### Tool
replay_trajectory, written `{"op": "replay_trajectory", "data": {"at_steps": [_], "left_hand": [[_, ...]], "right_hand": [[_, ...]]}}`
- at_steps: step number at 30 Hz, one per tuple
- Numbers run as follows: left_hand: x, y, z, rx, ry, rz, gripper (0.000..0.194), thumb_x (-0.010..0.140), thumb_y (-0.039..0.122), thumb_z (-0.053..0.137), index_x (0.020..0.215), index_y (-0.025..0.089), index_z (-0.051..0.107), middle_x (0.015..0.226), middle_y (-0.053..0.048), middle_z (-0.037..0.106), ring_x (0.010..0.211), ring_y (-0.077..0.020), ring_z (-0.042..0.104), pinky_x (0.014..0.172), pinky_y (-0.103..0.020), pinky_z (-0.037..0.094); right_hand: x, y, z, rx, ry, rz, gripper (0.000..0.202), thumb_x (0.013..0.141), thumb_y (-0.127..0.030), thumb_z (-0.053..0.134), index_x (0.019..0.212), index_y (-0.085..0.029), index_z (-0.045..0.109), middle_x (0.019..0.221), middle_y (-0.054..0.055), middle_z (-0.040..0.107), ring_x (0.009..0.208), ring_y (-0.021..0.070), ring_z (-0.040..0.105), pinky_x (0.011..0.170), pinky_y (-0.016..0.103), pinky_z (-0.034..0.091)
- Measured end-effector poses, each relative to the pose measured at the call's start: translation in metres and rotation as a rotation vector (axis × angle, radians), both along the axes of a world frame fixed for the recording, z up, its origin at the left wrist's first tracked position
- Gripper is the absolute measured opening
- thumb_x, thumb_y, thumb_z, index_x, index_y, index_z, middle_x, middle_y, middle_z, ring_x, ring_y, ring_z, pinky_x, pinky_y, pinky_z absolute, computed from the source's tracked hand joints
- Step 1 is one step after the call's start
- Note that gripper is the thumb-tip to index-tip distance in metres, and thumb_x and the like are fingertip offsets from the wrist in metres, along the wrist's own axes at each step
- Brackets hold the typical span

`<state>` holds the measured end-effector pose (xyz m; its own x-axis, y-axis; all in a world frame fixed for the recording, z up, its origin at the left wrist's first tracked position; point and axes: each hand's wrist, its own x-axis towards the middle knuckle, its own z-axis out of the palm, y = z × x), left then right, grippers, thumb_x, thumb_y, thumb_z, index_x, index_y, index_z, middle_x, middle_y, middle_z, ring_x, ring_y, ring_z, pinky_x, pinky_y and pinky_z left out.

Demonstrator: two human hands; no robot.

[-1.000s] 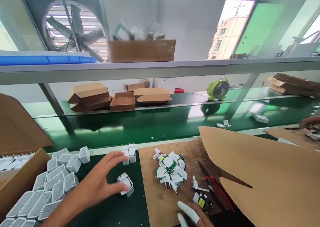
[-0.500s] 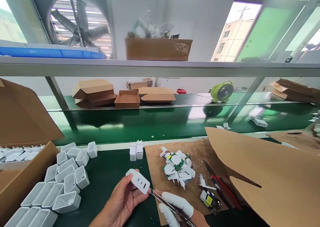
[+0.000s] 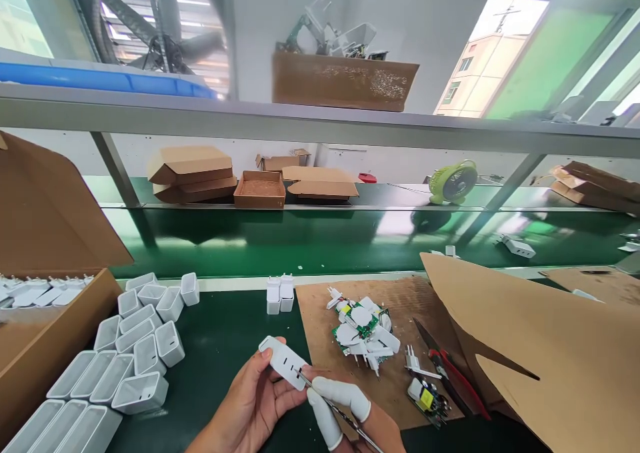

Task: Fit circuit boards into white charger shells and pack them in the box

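Note:
My left hand (image 3: 255, 393) holds a white plastic piece with dark slots (image 3: 283, 362) between thumb and fingers. White finger covers show on my right hand (image 3: 350, 413), which is closed on metal tweezers (image 3: 345, 418). The tweezers' tip touches the right end of the slotted piece. On a brown cardboard sheet (image 3: 320, 306) to the right lies a pile of white parts and green circuit boards (image 3: 363, 330). Red-handled pliers (image 3: 457, 380) rest beside a small circuit assembly (image 3: 427, 400).
Several white housings (image 3: 113, 376) cover the left side, next to an open carton of white parts (image 3: 95, 313). Two small white pieces (image 3: 280, 295) stand at the back. A cardboard flap (image 3: 550, 346) juts in at right; a shelf (image 3: 320, 123) crosses above.
The tweezers' tip has moved from the piece's lower right edge onto its slotted face. Both hands stay close together. The camera view has shifted slightly.

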<state>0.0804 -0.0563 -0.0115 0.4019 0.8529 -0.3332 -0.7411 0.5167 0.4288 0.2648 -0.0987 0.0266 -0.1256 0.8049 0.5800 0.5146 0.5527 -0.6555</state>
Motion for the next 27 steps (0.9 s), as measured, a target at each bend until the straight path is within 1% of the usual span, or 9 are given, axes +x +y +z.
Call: {"op": "replay_trajectory", "data": {"at_steps": [3,6,8,12,14,16,20,23,27], "left_hand": [[0.001,0.000,0.002,-0.014,0.013,0.022,0.047,0.078,0.040,0.094,0.112,0.018,0.071,0.098,-0.010,0.079,0.092,-0.0285,0.079,0.091,-0.043,0.064],[0.002,0.000,0.003,-0.002,0.024,0.026,0.045,0.081,0.039,0.092,0.115,0.019,0.070,0.103,-0.011,0.078,0.096,-0.0302,0.078,0.094,-0.046,0.063],[0.002,-0.001,0.005,-0.002,0.035,0.033,0.043,0.083,0.038,0.090,0.116,0.019,0.070,0.103,-0.010,0.078,0.096,-0.0292,0.078,0.096,-0.046,0.062],[0.002,-0.004,0.008,-0.001,0.056,0.053,0.042,0.084,0.036,0.090,0.115,0.017,0.070,0.097,-0.009,0.078,0.094,-0.0272,0.078,0.097,-0.043,0.061],[0.003,-0.005,0.009,0.001,0.059,0.060,0.043,0.082,0.036,0.092,0.114,0.017,0.071,0.096,-0.009,0.078,0.094,-0.0275,0.078,0.097,-0.042,0.061],[0.003,-0.005,0.010,-0.007,0.062,0.069,0.042,0.083,0.035,0.091,0.114,0.016,0.070,0.097,-0.010,0.079,0.093,-0.0281,0.079,0.095,-0.042,0.062],[0.004,-0.005,0.014,-0.037,0.079,0.080,0.038,0.091,0.032,0.083,0.119,0.014,0.067,0.100,-0.015,0.080,0.092,-0.0306,0.081,0.090,-0.043,0.064],[0.006,-0.005,0.016,-0.070,0.100,0.081,0.035,0.096,0.028,0.077,0.124,0.012,0.063,0.103,-0.017,0.080,0.095,-0.0311,0.082,0.090,-0.042,0.065],[0.007,-0.005,0.011,-0.101,0.086,0.088,0.029,0.098,0.024,0.074,0.124,0.012,0.065,0.102,-0.016,0.080,0.094,-0.0290,0.081,0.088,-0.040,0.066]], "right_hand": [[-0.003,0.002,-0.005,0.032,-0.001,0.019,0.020,0.098,-0.015,0.066,0.114,-0.025,0.073,0.116,0.009,0.083,0.103,0.0242,0.081,0.090,0.025,0.066],[-0.007,0.003,-0.013,0.147,0.028,-0.033,0.021,0.100,-0.016,0.063,0.117,-0.025,0.071,0.114,0.009,0.082,0.104,0.0243,0.081,0.091,0.027,0.066],[-0.011,0.004,-0.017,0.228,0.019,-0.072,0.023,0.101,-0.015,0.061,0.120,-0.024,0.069,0.113,0.010,0.082,0.104,0.0240,0.080,0.092,0.029,0.066],[-0.016,0.002,-0.020,0.299,-0.067,-0.052,0.035,0.101,-0.008,0.054,0.131,-0.021,0.065,0.117,0.012,0.080,0.109,0.0244,0.079,0.097,0.031,0.065],[-0.018,0.000,-0.020,0.315,-0.091,-0.047,0.042,0.100,-0.006,0.051,0.138,-0.020,0.063,0.120,0.012,0.079,0.112,0.0254,0.078,0.099,0.032,0.064],[-0.019,-0.002,-0.021,0.321,-0.074,-0.062,0.043,0.101,-0.007,0.051,0.139,-0.021,0.063,0.121,0.012,0.079,0.111,0.0257,0.078,0.098,0.032,0.064],[-0.016,-0.003,-0.022,0.269,0.044,-0.152,0.030,0.102,-0.013,0.058,0.126,-0.026,0.071,0.113,0.008,0.082,0.097,0.0227,0.082,0.089,0.026,0.067],[-0.011,-0.004,-0.021,0.234,0.111,-0.210,0.021,0.101,-0.018,0.065,0.119,-0.026,0.074,0.108,0.008,0.083,0.090,0.0220,0.083,0.086,0.025,0.068],[-0.007,-0.006,-0.024,0.216,0.105,-0.140,0.024,0.100,-0.017,0.066,0.121,-0.027,0.072,0.108,0.007,0.083,0.091,0.0213,0.083,0.085,0.025,0.068]]}}
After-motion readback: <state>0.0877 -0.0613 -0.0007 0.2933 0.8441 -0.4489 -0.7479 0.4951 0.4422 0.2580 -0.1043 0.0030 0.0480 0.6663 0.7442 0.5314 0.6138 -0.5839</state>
